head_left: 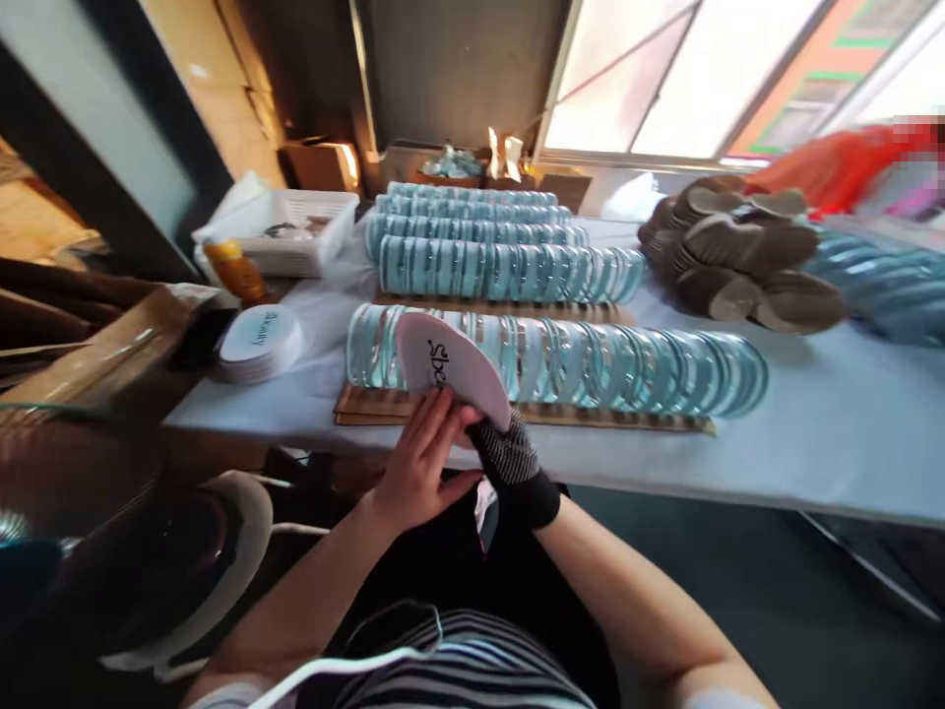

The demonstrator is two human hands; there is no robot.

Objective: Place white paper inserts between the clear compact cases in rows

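- Right hand (512,463), in a dark knit glove, closed on the lower edge of a white insole (452,368) with black lettering; the insole tilts up and away from the body, printed face toward the camera.
- Left hand (422,463), bare, fingers spread flat against the same lower edge, touching it beside the glove; not clearly pinching, more steadying.
- The insole sits just over the near edge of the table (812,433), in front of the nearest row of clear blue rings (576,369) stood on edge on a brown card strip (369,404).
- More rows of the same rings (509,271) lie behind, further up the table.
- A stack of white insoles (258,343) rests near the left table edge; a white tray (302,231) and an orange bottle (234,271) behind it.
- A heap of brown soles (738,258) at the right, well apart from the hands.
- Judgement: to handle it well, keep the gloved grip low on the edge, off the lettering, and let the bare hand square it before it goes anywhere.
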